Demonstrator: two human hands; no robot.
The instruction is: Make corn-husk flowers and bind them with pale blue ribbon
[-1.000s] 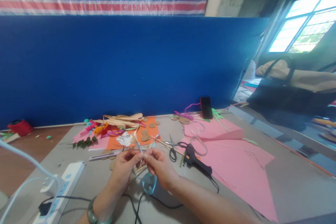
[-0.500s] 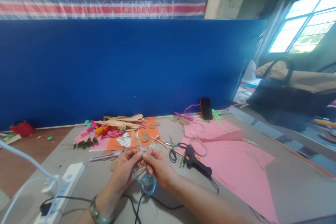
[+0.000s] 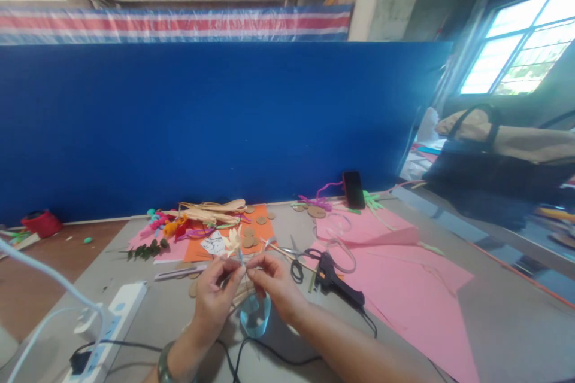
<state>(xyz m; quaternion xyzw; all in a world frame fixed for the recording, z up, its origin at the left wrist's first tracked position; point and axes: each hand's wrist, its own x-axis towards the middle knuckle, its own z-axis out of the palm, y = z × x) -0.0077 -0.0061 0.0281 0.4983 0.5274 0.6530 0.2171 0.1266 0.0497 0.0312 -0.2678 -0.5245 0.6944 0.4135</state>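
Pale flower [image 3: 232, 241] is sticking up left of the black glue gun [image 3: 336, 282], showing pointy petals — left hand [image 3: 215, 290] and right hand [image 3: 275, 282] are pinching its blue strip [image 3: 241, 257], fingertips almost together.

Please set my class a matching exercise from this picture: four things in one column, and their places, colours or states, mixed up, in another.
Things
1. phone
2. glue gun
3. power strip
4. pale petalled piece

Places, colours or states
A. white, on the person's left side of the table
B. at the fingertips of the left hand and right hand
C. standing at the blue panel
D. black, lying on the table

Right pairs: 1-C, 2-D, 3-A, 4-B
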